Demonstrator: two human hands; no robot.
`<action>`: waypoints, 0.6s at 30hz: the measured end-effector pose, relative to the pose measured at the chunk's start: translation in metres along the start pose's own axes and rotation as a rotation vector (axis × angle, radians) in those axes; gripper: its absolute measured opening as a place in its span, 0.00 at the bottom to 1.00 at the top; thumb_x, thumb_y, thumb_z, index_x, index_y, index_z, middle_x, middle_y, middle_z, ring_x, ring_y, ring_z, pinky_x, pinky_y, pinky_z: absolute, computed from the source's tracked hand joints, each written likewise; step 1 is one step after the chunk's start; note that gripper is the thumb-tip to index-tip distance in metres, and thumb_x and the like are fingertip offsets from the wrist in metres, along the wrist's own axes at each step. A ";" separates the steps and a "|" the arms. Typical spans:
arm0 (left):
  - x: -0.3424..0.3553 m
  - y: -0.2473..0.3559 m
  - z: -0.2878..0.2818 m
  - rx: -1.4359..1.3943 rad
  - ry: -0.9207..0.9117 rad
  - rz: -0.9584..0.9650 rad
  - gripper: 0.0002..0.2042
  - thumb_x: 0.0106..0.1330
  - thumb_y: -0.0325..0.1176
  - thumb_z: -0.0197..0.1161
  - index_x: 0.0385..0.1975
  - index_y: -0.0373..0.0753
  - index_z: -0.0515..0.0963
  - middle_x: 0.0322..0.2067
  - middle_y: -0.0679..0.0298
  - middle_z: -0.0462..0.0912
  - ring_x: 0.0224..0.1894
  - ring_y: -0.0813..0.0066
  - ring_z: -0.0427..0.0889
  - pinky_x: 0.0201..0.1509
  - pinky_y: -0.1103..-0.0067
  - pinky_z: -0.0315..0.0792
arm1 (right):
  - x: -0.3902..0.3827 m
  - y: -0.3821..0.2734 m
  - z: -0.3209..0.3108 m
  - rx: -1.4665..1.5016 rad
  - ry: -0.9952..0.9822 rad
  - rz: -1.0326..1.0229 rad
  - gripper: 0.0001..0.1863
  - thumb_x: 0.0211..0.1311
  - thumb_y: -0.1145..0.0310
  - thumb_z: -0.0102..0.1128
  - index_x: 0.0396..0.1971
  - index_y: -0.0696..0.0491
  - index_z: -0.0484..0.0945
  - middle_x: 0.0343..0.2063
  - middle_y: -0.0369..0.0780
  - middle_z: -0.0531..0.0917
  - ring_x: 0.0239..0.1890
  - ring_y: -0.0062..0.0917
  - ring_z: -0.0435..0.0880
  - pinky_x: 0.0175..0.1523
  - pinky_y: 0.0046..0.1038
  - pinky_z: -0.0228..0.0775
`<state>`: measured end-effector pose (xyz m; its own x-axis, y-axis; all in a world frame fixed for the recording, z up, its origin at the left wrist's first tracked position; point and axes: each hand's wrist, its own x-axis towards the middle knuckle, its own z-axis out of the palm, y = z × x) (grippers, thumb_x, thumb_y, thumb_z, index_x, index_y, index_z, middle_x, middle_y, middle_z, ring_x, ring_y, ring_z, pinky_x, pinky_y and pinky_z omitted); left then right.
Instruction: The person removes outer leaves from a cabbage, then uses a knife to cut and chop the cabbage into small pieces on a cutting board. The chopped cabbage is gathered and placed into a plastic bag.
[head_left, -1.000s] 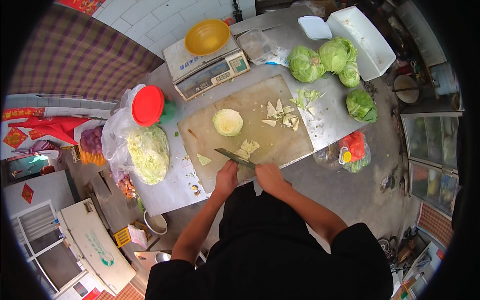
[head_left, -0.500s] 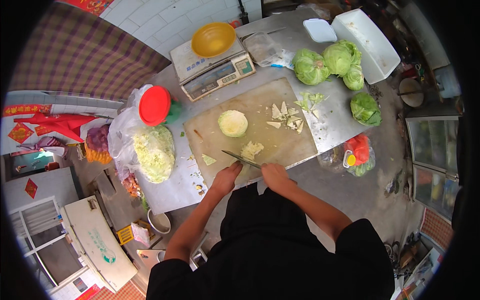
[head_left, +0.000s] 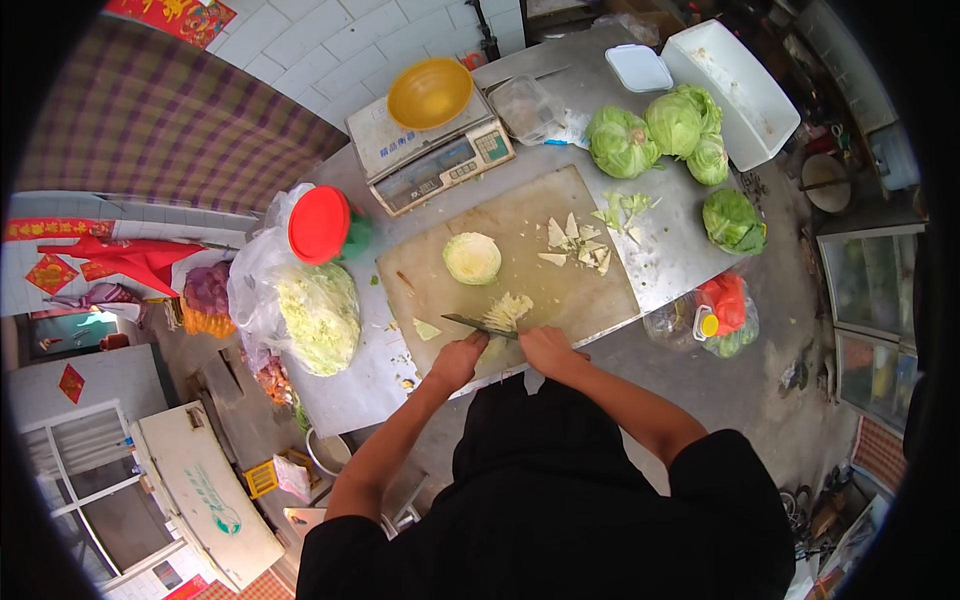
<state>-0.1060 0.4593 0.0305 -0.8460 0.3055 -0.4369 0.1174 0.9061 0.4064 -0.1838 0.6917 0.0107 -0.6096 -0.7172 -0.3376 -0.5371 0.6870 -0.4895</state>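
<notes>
Bag (head_left: 292, 295) of shredded cabbage sat well left of the L hand (head_left: 455, 362), red-lidded tub (head_left: 320, 225) beyond it, prob. to leave the board (head_left: 528, 215) free for cutting. L hand, fingers bent, was close up by the blade, apparently steadying; can't tell if it gripped anything. Cut cabbage (head_left: 472, 258) lay pale face up, ahead of both hands, prob. parked out of the knife's way. Knife (head_left: 480, 326) slanted across in front of the L hand, shreds (head_left: 510, 308) just past its edge. R hand (head_left: 548, 350) was closed round the handle, prob. for control. Wedges (head_left: 578, 245) lay ahead & right of it, apart from the shreds; whole cabbages (head_left: 622, 145) farther out same side.

Surface: steel table (head_left: 670, 235), bits strewn L & R of the board; scale (head_left: 435, 170) w/ yellow bowl (head_left: 430, 93) beyond the hands. Room: checked curtain (head_left: 190, 130) far L, glass-fronted cabinet (head_left: 875, 290) far R.
</notes>
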 end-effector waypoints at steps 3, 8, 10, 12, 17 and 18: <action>-0.002 0.001 -0.006 -0.043 -0.081 -0.054 0.32 0.51 0.15 0.59 0.63 0.34 0.74 0.63 0.46 0.77 0.51 0.47 0.85 0.55 0.60 0.80 | -0.021 -0.014 -0.043 -0.010 -0.038 -0.017 0.08 0.56 0.76 0.58 0.30 0.58 0.86 0.31 0.51 0.88 0.35 0.45 0.90 0.40 0.44 0.82; -0.006 -0.012 0.010 -0.068 0.045 0.003 0.35 0.48 0.14 0.58 0.64 0.36 0.74 0.62 0.47 0.78 0.56 0.48 0.82 0.59 0.61 0.79 | 0.002 -0.009 -0.005 0.026 0.005 -0.037 0.07 0.55 0.76 0.59 0.29 0.58 0.86 0.30 0.51 0.88 0.34 0.46 0.90 0.39 0.44 0.82; -0.008 -0.021 0.017 -0.079 0.057 0.022 0.36 0.48 0.14 0.58 0.65 0.36 0.73 0.63 0.47 0.77 0.57 0.48 0.82 0.60 0.62 0.78 | 0.003 -0.013 -0.019 0.038 -0.009 -0.056 0.07 0.56 0.76 0.58 0.28 0.59 0.86 0.30 0.52 0.87 0.33 0.47 0.89 0.39 0.45 0.82; -0.008 -0.018 0.013 -0.097 0.022 0.008 0.36 0.48 0.14 0.58 0.65 0.36 0.73 0.64 0.46 0.76 0.57 0.49 0.82 0.60 0.62 0.78 | -0.017 -0.018 -0.047 0.057 -0.038 -0.089 0.09 0.58 0.75 0.56 0.29 0.59 0.85 0.29 0.53 0.87 0.34 0.49 0.89 0.39 0.46 0.82; -0.012 -0.020 0.019 -0.100 0.065 0.022 0.37 0.47 0.14 0.58 0.65 0.35 0.73 0.65 0.46 0.75 0.57 0.47 0.82 0.60 0.61 0.78 | 0.009 -0.014 0.002 0.080 0.020 -0.068 0.07 0.56 0.76 0.58 0.29 0.59 0.85 0.29 0.52 0.87 0.33 0.48 0.89 0.39 0.46 0.81; -0.011 -0.018 0.018 -0.118 0.051 0.011 0.37 0.48 0.15 0.58 0.66 0.35 0.72 0.65 0.46 0.75 0.56 0.47 0.82 0.60 0.61 0.78 | 0.016 -0.013 0.006 0.084 0.043 -0.083 0.07 0.56 0.76 0.58 0.29 0.59 0.85 0.29 0.52 0.87 0.33 0.48 0.89 0.38 0.46 0.81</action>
<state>-0.0893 0.4446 0.0140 -0.8710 0.2969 -0.3915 0.0673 0.8614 0.5034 -0.1829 0.6710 0.0066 -0.5907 -0.7640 -0.2595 -0.5372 0.6123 -0.5801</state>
